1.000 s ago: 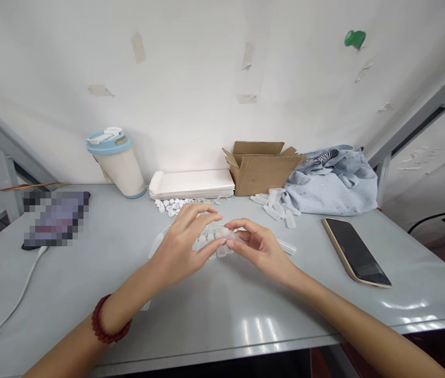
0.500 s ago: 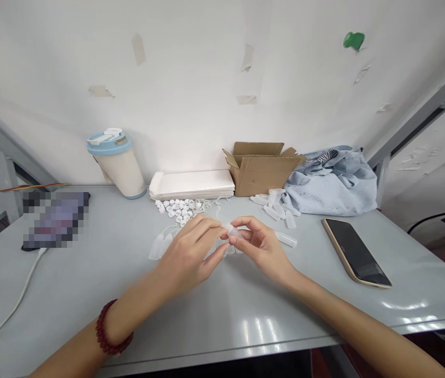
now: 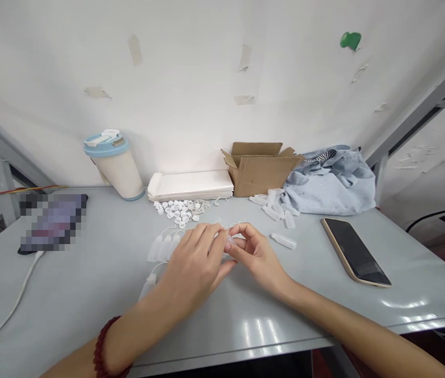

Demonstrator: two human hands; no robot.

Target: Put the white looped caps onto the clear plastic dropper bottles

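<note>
My right hand (image 3: 261,260) pinches a small translucent plastic bottle (image 3: 230,240) between thumb and fingers above the middle of the table. My left hand (image 3: 198,257) is closed at the same bottle, its fingertips meeting it from the left and hiding its end. Under and beside the left hand lie capped translucent bottles (image 3: 159,248) with white cords, and another capped bottle (image 3: 149,283) lies nearer, partly behind the forearm. To the right of my right hand is a loose uncapped bottle (image 3: 284,241). White caps (image 3: 178,212) with cords are heaped behind the left hand.
More loose bottles (image 3: 273,206) lie before an open cardboard box (image 3: 261,176). Beside the box are a stack of white envelopes (image 3: 190,184) and light blue cloth (image 3: 336,186). A tumbler (image 3: 115,168) stands back left. Phones lie at the right (image 3: 356,252) and left (image 3: 54,223).
My left hand has turned over the bottle, its thumb dropping lower and to the right. The right hand has shifted slightly left. A capped bottle near the left forearm has come into view.
</note>
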